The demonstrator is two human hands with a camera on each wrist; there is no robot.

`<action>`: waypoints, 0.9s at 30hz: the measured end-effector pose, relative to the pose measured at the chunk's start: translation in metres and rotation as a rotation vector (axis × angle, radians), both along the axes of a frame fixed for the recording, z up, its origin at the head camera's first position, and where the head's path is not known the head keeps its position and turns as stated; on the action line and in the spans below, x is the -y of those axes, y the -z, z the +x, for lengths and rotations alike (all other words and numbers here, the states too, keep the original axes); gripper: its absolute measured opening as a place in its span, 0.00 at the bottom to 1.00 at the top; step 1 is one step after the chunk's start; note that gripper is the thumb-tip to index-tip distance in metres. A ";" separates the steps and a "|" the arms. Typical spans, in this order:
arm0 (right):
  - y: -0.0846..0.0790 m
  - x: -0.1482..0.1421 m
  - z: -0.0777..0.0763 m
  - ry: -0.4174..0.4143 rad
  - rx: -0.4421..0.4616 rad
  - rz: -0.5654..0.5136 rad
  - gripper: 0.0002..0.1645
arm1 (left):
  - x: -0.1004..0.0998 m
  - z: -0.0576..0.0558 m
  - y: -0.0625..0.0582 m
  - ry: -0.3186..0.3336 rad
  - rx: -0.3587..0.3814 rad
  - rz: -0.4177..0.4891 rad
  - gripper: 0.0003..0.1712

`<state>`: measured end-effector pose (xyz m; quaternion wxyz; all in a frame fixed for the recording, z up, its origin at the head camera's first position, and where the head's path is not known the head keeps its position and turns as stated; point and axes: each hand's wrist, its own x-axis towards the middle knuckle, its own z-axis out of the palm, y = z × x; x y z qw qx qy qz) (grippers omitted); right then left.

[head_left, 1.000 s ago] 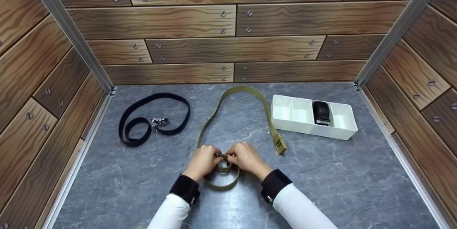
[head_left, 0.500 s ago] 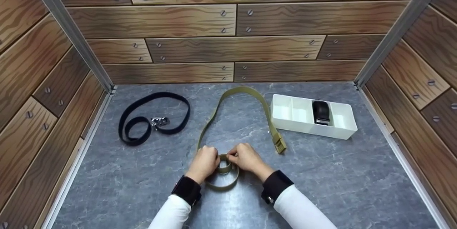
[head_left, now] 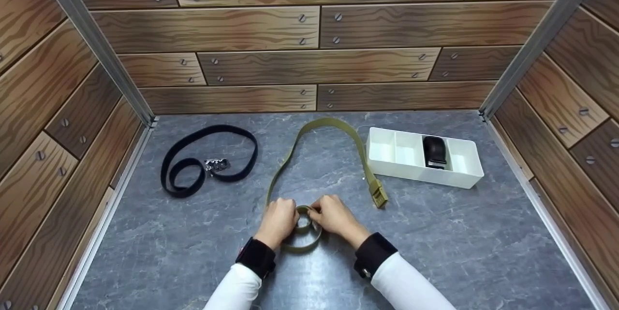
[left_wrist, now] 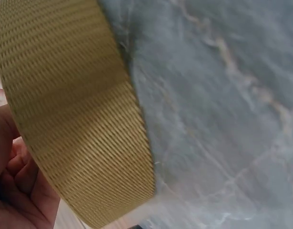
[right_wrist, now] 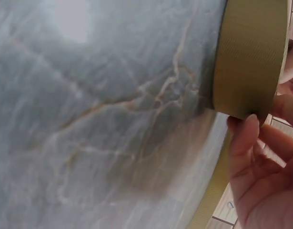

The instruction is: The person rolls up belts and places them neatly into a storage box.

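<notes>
An olive webbing belt (head_left: 331, 122) stands on edge on the grey surface, its near end curled into a small coil inside a wider loop. My left hand (head_left: 277, 220) grips the coil's left side; its fingertips are hidden in the head view. On the right side my right hand (head_left: 335, 214) pinches the belt between thumb and fingers, as the right wrist view shows with the webbing (right_wrist: 251, 57). In the left wrist view the curved webbing (left_wrist: 75, 105) covers part of the fingers. The belt's buckle (head_left: 378, 196) lies at its far end, to the right.
A dark belt (head_left: 220, 129) with a silver metal buckle (head_left: 217, 164) lies loosely looped at the left. At the back right stands a white divided tray (head_left: 420, 177) holding a rolled black belt (head_left: 435, 151). Wood-patterned walls (head_left: 309, 29) enclose the back and sides.
My left hand has shifted slightly to the right and its fingers have closed in on the coil. The wider loop has drawn in a little. The right hand has barely moved.
</notes>
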<state>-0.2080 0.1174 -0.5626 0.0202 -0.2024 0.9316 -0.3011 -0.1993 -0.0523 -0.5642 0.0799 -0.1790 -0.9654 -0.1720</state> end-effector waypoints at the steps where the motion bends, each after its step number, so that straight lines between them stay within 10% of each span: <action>1: -0.001 0.000 0.000 0.005 0.001 0.006 0.06 | 0.000 0.000 0.000 -0.007 0.008 0.006 0.11; 12: 0.000 -0.004 -0.002 -0.101 -0.038 0.002 0.08 | -0.002 0.001 -0.001 0.040 -0.045 -0.017 0.11; 21: -0.005 -0.068 -0.017 0.503 -0.234 0.273 0.13 | 0.001 0.002 -0.001 -0.006 -0.034 0.015 0.08; 27: -0.008 -0.123 -0.020 0.546 -0.169 0.342 0.05 | 0.003 0.003 -0.001 -0.039 -0.062 -0.045 0.07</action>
